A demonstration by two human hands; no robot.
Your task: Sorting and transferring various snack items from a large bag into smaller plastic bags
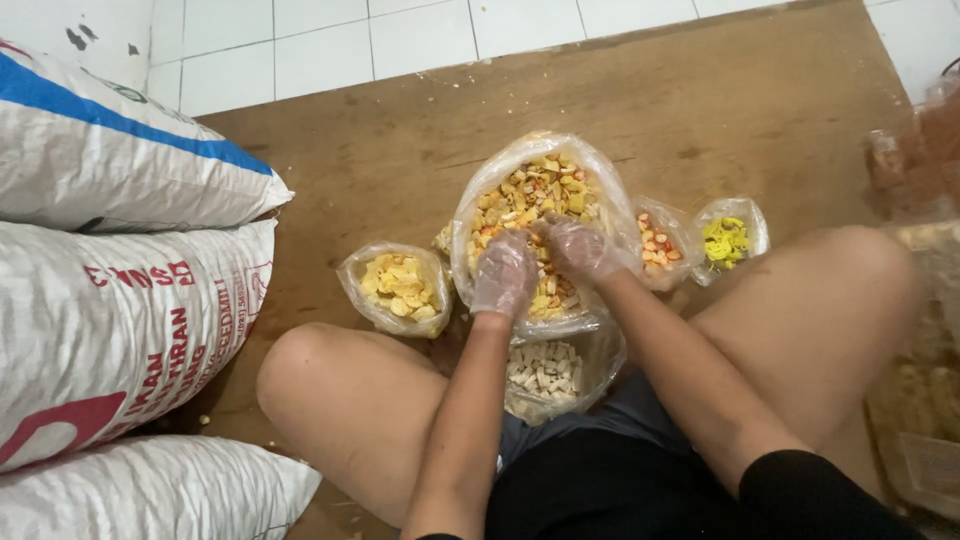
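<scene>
Brown floor mat (pixel 700 90), gloved left hand (pixel 503 273) and right hand (pixel 578 246) buried in big snack-mix bag (pixel 500 170), fingers curled into pieces, smaller bags beside.

We take this for a small snack-packing corner in a home or back room, not a proper factory. We see the person sitting cross-legged on a brown board (pixel 700 100) laid over a white tiled floor (pixel 400 40), with no furniture in sight. Clear plastic bags stand open on the board: a large bag of mixed crackers (pixel 535 195), a bag of yellow chips (pixel 398 285), a bag of pale cut pieces (pixel 545 372), and smaller bags of orange bits (pixel 657 245) and yellow rings (pixel 727 240). Bulky white woven sacks (pixel 110 300) are stacked at the left, and more filled packets (pixel 925 400) pile up at the right edge.
</scene>
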